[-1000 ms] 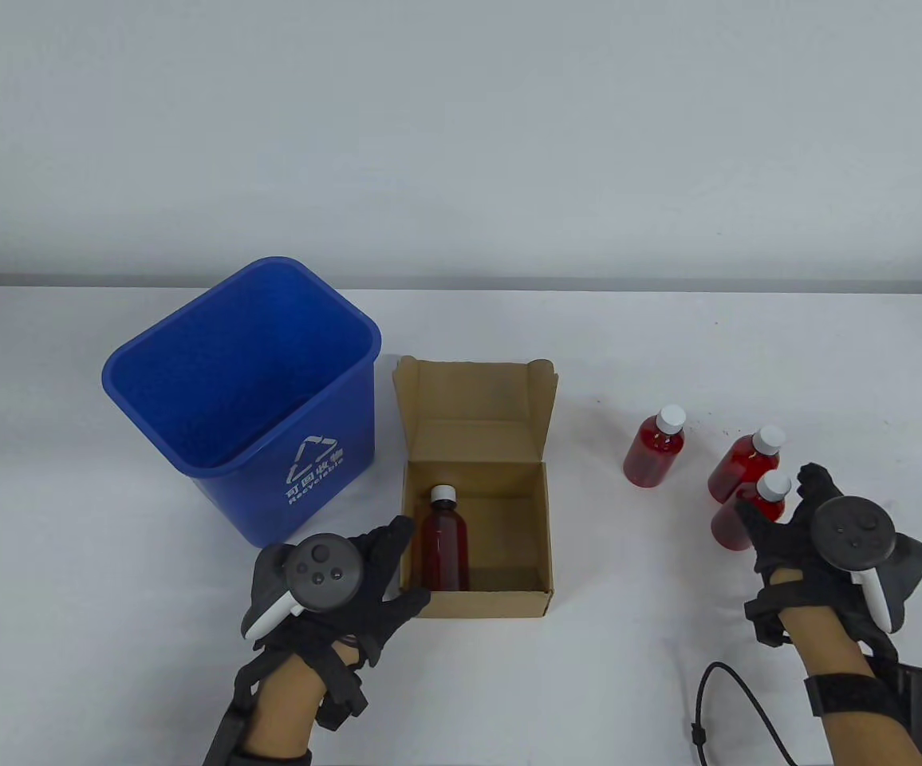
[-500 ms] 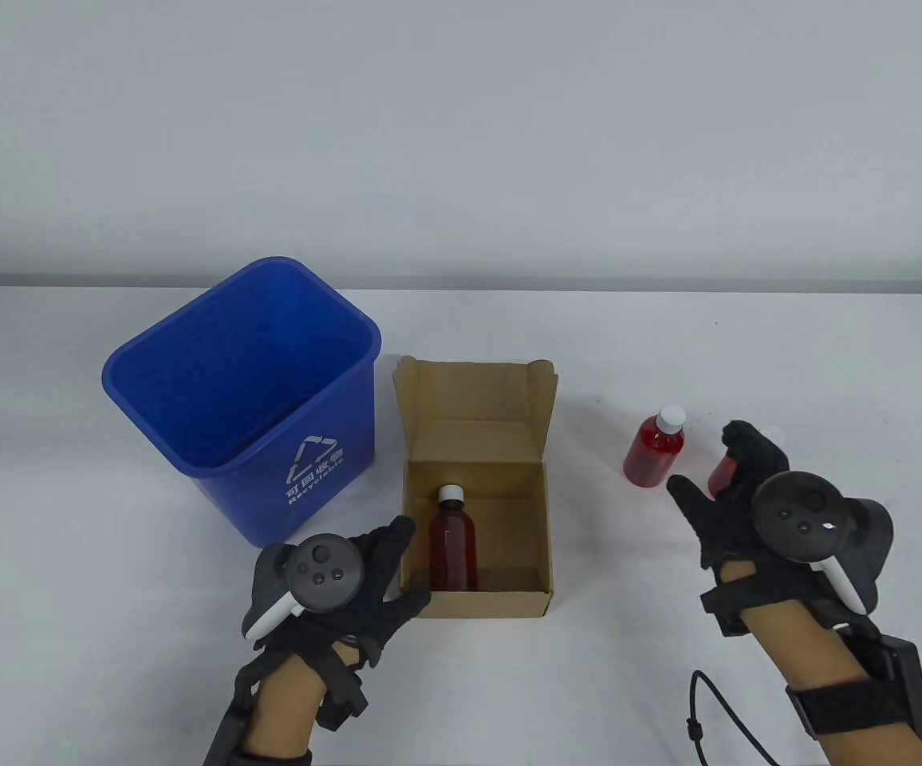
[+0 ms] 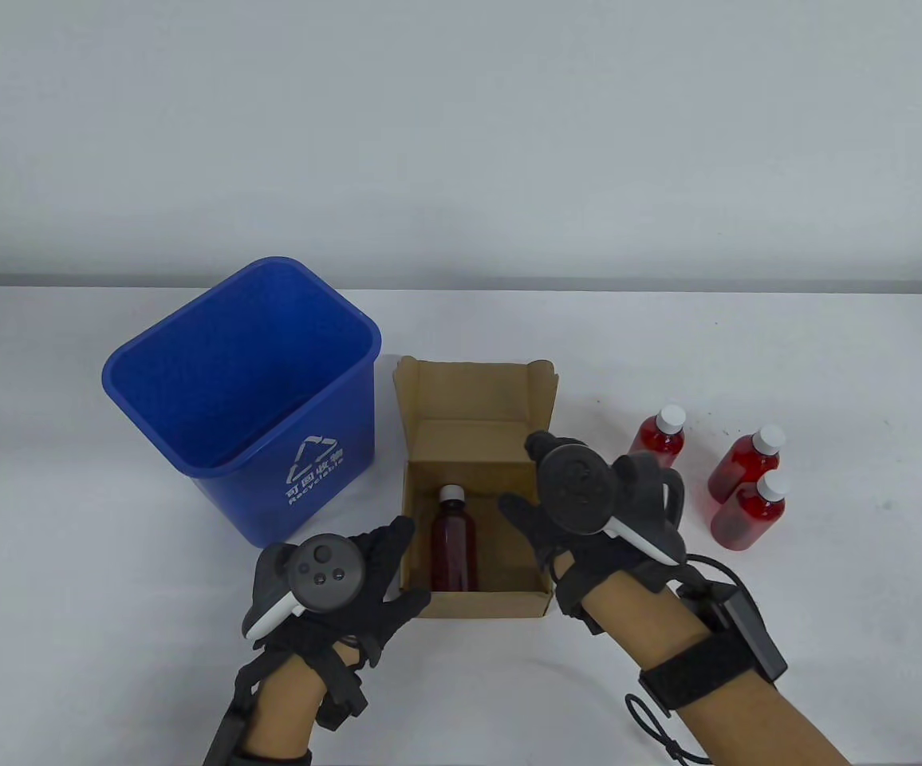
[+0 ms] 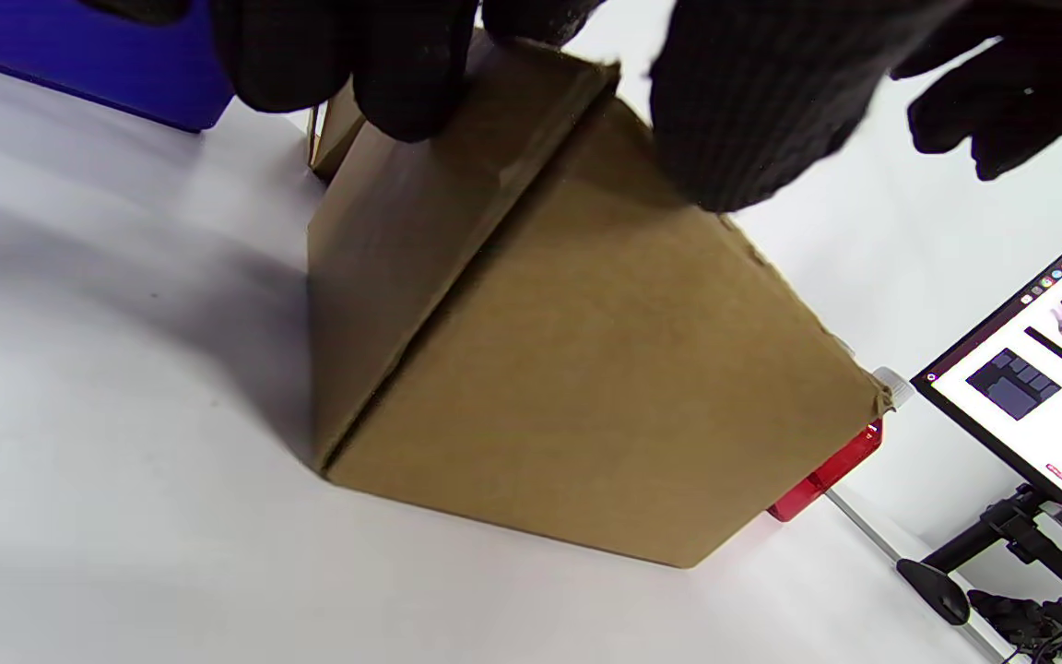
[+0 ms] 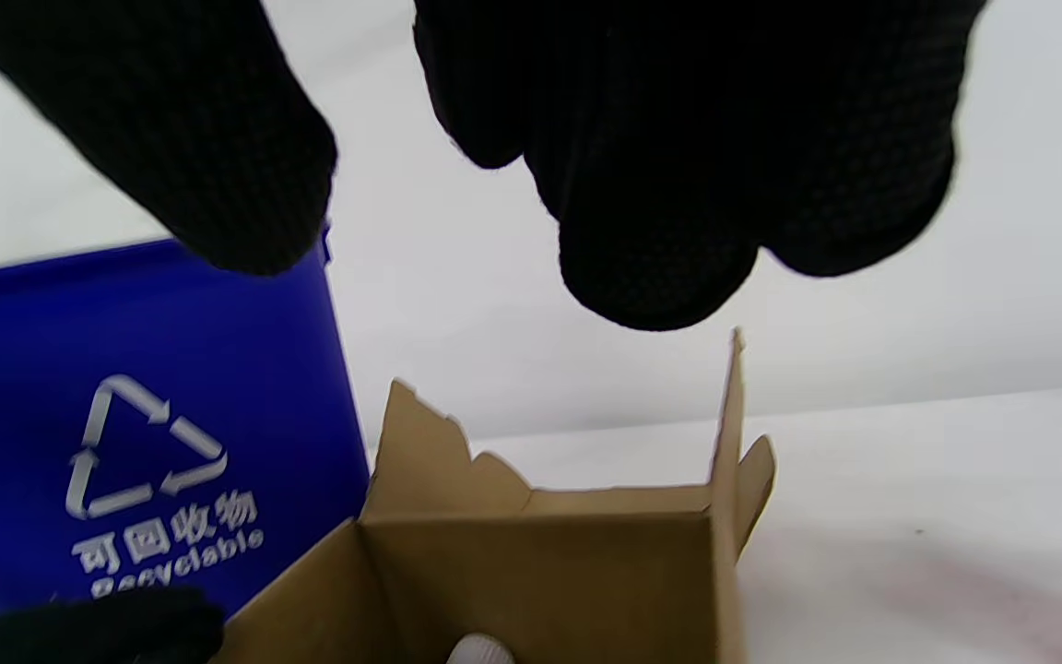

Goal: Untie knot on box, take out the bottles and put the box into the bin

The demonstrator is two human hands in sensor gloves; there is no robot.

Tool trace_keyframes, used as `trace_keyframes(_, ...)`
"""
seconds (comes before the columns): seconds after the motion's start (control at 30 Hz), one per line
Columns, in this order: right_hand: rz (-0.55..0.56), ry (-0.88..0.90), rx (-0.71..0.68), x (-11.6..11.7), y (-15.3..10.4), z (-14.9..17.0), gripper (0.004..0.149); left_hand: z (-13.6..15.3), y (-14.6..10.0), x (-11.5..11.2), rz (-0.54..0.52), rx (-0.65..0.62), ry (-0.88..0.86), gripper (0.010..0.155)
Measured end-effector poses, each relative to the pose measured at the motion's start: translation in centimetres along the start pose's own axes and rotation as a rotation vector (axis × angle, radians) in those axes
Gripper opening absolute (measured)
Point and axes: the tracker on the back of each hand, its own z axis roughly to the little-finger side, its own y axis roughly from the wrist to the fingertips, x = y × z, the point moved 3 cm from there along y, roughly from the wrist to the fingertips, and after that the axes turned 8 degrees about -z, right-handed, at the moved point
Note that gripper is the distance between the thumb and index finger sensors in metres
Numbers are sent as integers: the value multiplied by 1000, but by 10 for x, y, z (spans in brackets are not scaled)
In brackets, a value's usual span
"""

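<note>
The right hand (image 3: 557,511), empty with fingers spread, is held over the box (image 3: 477,594); the last bottle (image 3: 455,542) lies at its nine o'clock, neck toward twelve. The left hand (image 3: 341,578) grips the near-left corner.

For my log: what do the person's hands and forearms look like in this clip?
Both hands, left hand and right hand, wear black knit gloves. Each back carries a round dark grey tracker with buttons and a white strip. Black straps cross the wrists; the forearms are bare. The right forearm carries a black box on a wide band, with a thin black cable.
</note>
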Motion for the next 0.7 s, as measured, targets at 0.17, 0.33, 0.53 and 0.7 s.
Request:
trace_keyframes(0.17, -122, -43, 44, 28, 27, -23, 68, 0, 0, 0, -6, -2, -5, 86)
trace_keyframes(0.33, -285, -97, 145, 58, 58, -28, 71, 0, 0, 0, -7, -2, -7, 86)
trace_keyframes(0.53, -496, -42, 272, 98, 86, -25, 74, 0, 0, 1, -6, -2, -9, 86)
trace_keyframes(0.7, -580, -47, 338, 125, 104, -17, 75, 1, 0, 1, -6, -2, -11, 86)
